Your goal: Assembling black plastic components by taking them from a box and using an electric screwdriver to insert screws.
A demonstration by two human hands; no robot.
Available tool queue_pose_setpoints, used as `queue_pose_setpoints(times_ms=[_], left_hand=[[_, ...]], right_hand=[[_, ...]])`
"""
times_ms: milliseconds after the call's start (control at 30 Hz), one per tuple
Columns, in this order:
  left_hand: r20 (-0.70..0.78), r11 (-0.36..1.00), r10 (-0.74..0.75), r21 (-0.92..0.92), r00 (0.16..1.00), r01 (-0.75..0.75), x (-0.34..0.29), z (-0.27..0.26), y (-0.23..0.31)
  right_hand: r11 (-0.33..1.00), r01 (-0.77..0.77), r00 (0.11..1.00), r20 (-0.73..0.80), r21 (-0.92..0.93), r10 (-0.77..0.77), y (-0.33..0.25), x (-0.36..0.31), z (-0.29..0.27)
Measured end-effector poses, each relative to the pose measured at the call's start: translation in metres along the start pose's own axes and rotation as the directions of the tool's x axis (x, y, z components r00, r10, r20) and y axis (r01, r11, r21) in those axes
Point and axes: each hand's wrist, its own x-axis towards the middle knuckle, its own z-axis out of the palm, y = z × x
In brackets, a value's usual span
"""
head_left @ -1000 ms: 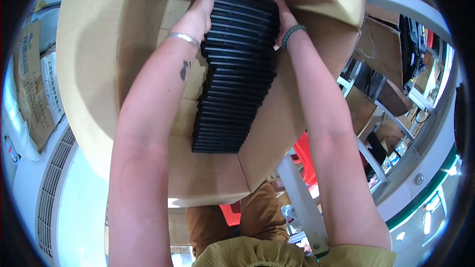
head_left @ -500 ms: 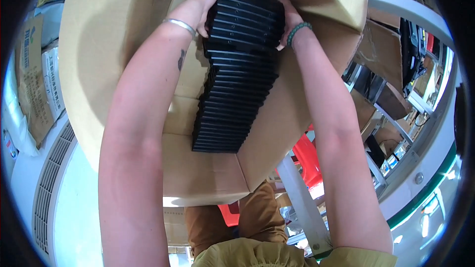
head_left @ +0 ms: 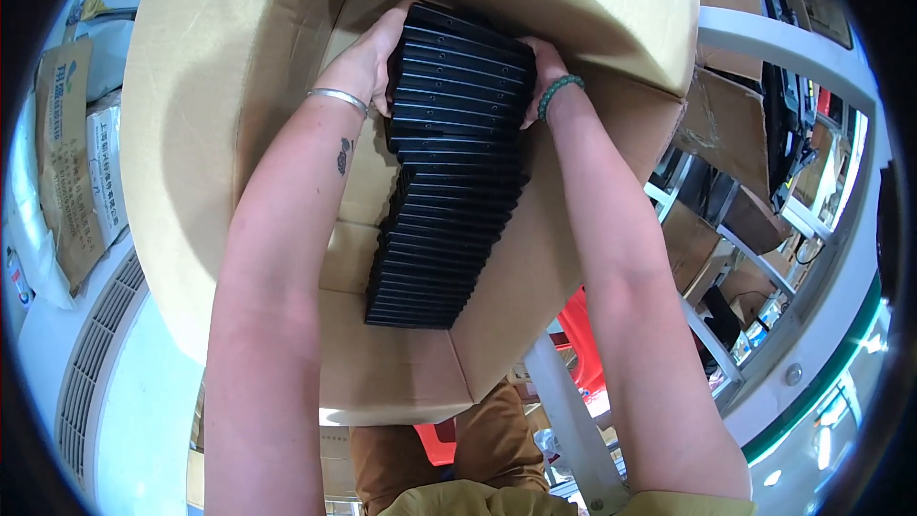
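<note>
A long row of slim black bars (head_left: 435, 253), with small holes along their faces, lies packed side by side in a deep cardboard box (head_left: 186, 124). At its far end, a block of these black bars (head_left: 465, 72) is squeezed between my two hands. My left hand (head_left: 374, 57) is closed against the left ends, its thumb toward me and its fingers reaching round the far corner. My right hand (head_left: 545, 74) presses the right ends, with some fingers hidden behind the bars. Whether the block is lifted off the box bottom, I cannot tell.
Box walls rise on all sides of the bars. To the right stand a white metal frame (head_left: 793, 48) and more cardboard (head_left: 726, 115). A red plastic item (head_left: 585, 349) shows below the box's right side. Wrapped packages (head_left: 62, 167) and a vent grille (head_left: 95, 354) are at left.
The view has shifted, so the box, bars and hands all appear lower in the picture. Both hands keep their hold on the far block of bars.
</note>
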Motion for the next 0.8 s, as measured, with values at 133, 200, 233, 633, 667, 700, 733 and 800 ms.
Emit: queue_pose_setpoints(times_ms=[133,200,233,633,667,700,733,800], left_hand=[[-0.007,0.999,0.047,0.000,0.999,-0.047,0.010,-0.007,-0.006],[0.048,1.000,0.023,0.016,0.999,-0.024,0.006,-0.011,-0.004],[0.157,0.999,0.034,-0.014,0.987,-0.032,0.007,-0.019,-0.003],[-0.026,0.880,0.429,-0.213,0.903,-0.424,-0.030,0.001,-0.020],[0.039,0.837,0.525,-0.202,0.850,-0.508,-0.028,-0.003,-0.027],[0.034,0.837,0.524,-0.201,0.851,-0.508,-0.025,-0.004,-0.035],[-0.013,0.795,0.592,-0.158,0.806,-0.586,-0.025,-0.003,-0.042],[-0.041,0.749,0.643,-0.174,0.765,-0.639,-0.025,-0.004,-0.049]], right_hand=[[0.999,0.000,1.000,0.016,0.042,-0.001,0.009,-0.001,0.005],[0.995,0.088,0.996,0.003,0.038,-0.088,0.012,-0.005,0.004],[0.997,0.070,0.998,0.001,0.036,-0.070,0.011,-0.014,0.007],[0.921,0.335,0.941,-0.125,0.199,-0.315,0.038,-0.035,0.002],[0.875,0.372,0.924,-0.040,0.310,-0.379,0.044,-0.042,0.003],[0.876,0.370,0.925,-0.035,0.309,-0.378,0.048,-0.042,0.005],[0.826,0.468,0.880,-0.082,0.315,-0.467,0.050,-0.043,0.004],[0.693,0.581,0.783,-0.062,0.427,-0.618,0.059,-0.034,-0.006]])
